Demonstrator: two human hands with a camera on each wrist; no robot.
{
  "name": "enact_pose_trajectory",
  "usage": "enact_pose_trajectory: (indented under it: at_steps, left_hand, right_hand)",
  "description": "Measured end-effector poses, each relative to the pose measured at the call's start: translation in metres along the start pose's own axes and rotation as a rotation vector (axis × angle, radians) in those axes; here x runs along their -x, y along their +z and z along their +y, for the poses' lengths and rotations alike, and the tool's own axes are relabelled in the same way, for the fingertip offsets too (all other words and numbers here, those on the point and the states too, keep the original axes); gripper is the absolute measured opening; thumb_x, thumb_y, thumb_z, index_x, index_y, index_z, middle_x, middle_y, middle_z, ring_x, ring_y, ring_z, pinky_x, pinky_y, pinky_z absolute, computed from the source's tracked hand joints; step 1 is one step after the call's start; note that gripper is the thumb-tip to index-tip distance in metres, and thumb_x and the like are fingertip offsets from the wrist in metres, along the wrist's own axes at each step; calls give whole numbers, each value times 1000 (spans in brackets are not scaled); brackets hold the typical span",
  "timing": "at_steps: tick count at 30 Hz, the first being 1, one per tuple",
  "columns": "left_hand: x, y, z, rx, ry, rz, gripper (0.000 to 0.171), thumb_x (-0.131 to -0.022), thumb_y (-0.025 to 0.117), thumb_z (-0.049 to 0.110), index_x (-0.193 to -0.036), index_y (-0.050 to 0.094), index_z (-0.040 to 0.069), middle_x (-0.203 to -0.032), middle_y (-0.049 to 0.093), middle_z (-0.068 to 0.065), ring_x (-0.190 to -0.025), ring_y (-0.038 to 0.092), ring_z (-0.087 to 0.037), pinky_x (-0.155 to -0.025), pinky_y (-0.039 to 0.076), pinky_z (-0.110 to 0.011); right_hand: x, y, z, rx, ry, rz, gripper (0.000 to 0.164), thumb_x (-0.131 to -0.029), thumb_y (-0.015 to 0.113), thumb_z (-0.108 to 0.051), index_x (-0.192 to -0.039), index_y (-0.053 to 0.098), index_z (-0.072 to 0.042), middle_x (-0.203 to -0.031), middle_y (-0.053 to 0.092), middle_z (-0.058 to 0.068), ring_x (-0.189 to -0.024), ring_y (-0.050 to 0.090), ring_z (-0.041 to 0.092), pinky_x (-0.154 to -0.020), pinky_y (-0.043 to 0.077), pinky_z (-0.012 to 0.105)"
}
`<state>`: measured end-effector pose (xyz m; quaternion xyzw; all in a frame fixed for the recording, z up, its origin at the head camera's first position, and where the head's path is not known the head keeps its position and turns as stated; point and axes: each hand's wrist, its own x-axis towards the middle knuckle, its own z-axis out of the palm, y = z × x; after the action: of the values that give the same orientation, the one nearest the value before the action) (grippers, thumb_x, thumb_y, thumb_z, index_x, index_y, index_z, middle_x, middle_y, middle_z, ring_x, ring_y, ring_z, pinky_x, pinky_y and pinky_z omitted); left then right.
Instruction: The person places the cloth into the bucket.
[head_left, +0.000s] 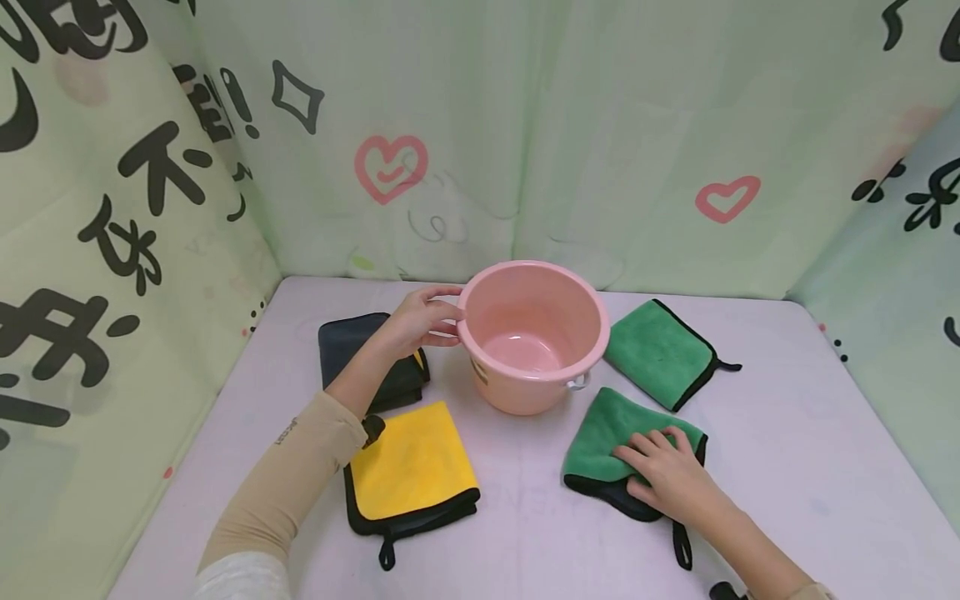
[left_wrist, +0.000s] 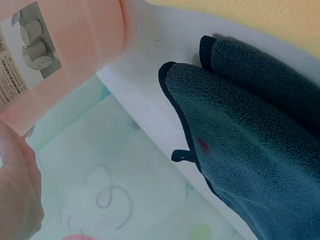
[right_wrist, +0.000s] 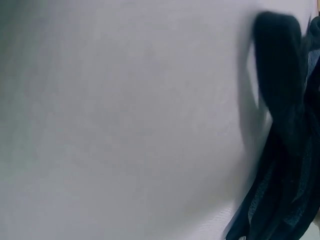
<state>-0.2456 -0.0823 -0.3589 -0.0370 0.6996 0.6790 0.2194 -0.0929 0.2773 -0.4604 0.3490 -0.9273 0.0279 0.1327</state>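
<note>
A pink bucket [head_left: 534, 379] stands upright at the back middle of the table. My left hand [head_left: 422, 321] is at its left side, its fairly straight fingers touching it just under the rim. In the left wrist view, part of that hand [left_wrist: 19, 187] shows beside the bucket wall [left_wrist: 95, 30], below a printed label. At the front right, my right hand [head_left: 671, 475] grips a folded green towel [head_left: 611, 437] with black edging, fingers bent over its top. In the right wrist view, a dark towel edge [right_wrist: 280, 65] stands off the white surface, blurred; the fingers are hidden.
A dark grey towel [head_left: 348, 342] lies behind my left forearm, with a yellow towel [head_left: 416, 467] in front of it. Another green towel [head_left: 660, 354] is right of the bucket. Printed curtains [head_left: 600, 150] enclose the table [head_left: 787, 400] at the back and sides.
</note>
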Motion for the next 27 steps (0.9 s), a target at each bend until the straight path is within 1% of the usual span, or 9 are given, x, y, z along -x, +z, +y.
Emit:
enact_pose_trajectory:
  at_steps: [6, 8, 9, 11, 13, 15, 16, 22, 27]
  left_hand:
    - [0, 1, 1, -7, -9, 6, 45, -85, 63, 13, -127, 48, 16, -108, 60, -15, -76, 65, -22, -70, 55, -35]
    - [0, 1, 1, -6, -13, 7, 45, -85, 63, 13, -127, 48, 16, -108, 60, -15, -76, 65, -22, -70, 55, -35]
    - [0, 1, 1, -5, -15, 7, 45, -85, 63, 13, -127, 48, 16, -108, 60, -15, -76, 65, -22, -70, 55, -35]
    - [0, 1, 1, -4, -18, 7, 46, -85, 63, 13, -127, 48, 16, -107, 60, -15, -76, 65, -22, -70, 55, -35]
    - [0, 1, 1, -1, -19, 9, 46, -85, 63, 12, -127, 48, 17, -107, 60, -15, -75, 65, -22, -70, 55, -35]
    - [0, 1, 2, -2, -18, 10, 46, -85, 63, 12, -128, 47, 16, -106, 60, -15, -75, 64, -22, -70, 55, -35]
    - [0, 1, 2, -4, -18, 11, 46, -85, 63, 12, -128, 47, 16, -106, 60, -14, -75, 64, -22, -70, 55, -35]
    - [-1, 1, 1, -6, -15, 12, 46, -84, 63, 13, -127, 48, 16, -105, 60, -14, -75, 64, -23, -70, 55, -35]
    - [-1, 1, 1, -7, -13, 14, 46, -84, 63, 12, -127, 48, 16, -106, 60, -14, -76, 64, -23, -70, 55, -35]
  right_hand:
    - [1, 0, 0, 23, -16, -28, 35, -68, 73, -18, -100, 59, -12, -87, 50, 4, -74, 49, 23, -76, 37, 52]
    - [1, 0, 2, 26, -24, -15, 31, -72, 68, -21, -100, 57, -12, -86, 49, 4, -73, 49, 24, -76, 37, 52]
    - [1, 1, 2, 25, -26, -4, 27, -76, 64, -24, -99, 57, -12, -85, 49, 5, -73, 49, 24, -75, 38, 52]
    - [1, 1, 2, 22, -28, 19, 25, -90, 49, -35, -98, 56, -12, -84, 49, 5, -72, 49, 24, -75, 38, 52]
    - [1, 2, 3, 18, -32, 39, 43, -97, 27, -43, -97, 56, -11, -83, 49, 6, -71, 49, 24, -74, 38, 52]
    - [0, 3, 2, 20, -33, 52, 60, -95, 7, -46, -97, 56, -11, -83, 48, 6, -71, 48, 25, -73, 38, 53]
    - [0, 3, 2, 21, -32, 55, 63, -93, 3, -45, -96, 56, -11, -82, 48, 6, -71, 48, 25, -72, 38, 53]
    - [-1, -2, 1, 25, -24, 64, 62, -92, 4, -44, -97, 55, -10, -82, 47, 8, -71, 49, 26, -72, 39, 52]
    - [-5, -11, 4, 33, -22, 103, 59, -92, 7, -44, -96, 53, -8, -82, 45, 10, -70, 49, 28, -71, 39, 50]
